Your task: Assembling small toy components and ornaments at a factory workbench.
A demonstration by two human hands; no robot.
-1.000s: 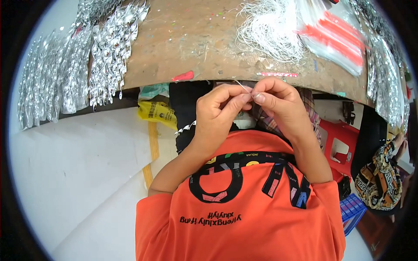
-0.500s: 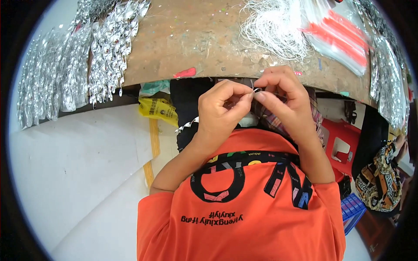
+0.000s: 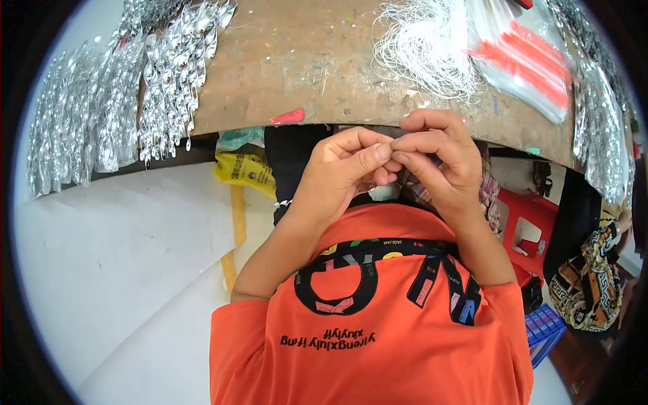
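Observation:
My left hand (image 3: 335, 169) and my right hand (image 3: 449, 158) meet fingertip to fingertip just off the table's front edge. Thumb and forefinger pinch on both hands, and the tiny piece between the tips is covered. A bit of twisted silver strip (image 3: 282, 204) shows beside my left wrist; the rest passes out of sight behind that hand, which appears to hold it. The upper fingers of my right hand are bent and raised away from the pinch.
On the brown table (image 3: 297, 61) lie a heap of white cord (image 3: 425, 54), clear-and-red plastic strips (image 3: 530, 64) and a red scrap (image 3: 288, 116). Silver twisted strips (image 3: 177, 74) hang over the left edge, more silver strips (image 3: 601, 128) at right. A yellow bag (image 3: 243, 170) is below.
My left fingers have curled in and the thumb now lies over the pinch. The white thread end seen at the fingertips is hidden. Less of the silver strip shows by my left wrist.

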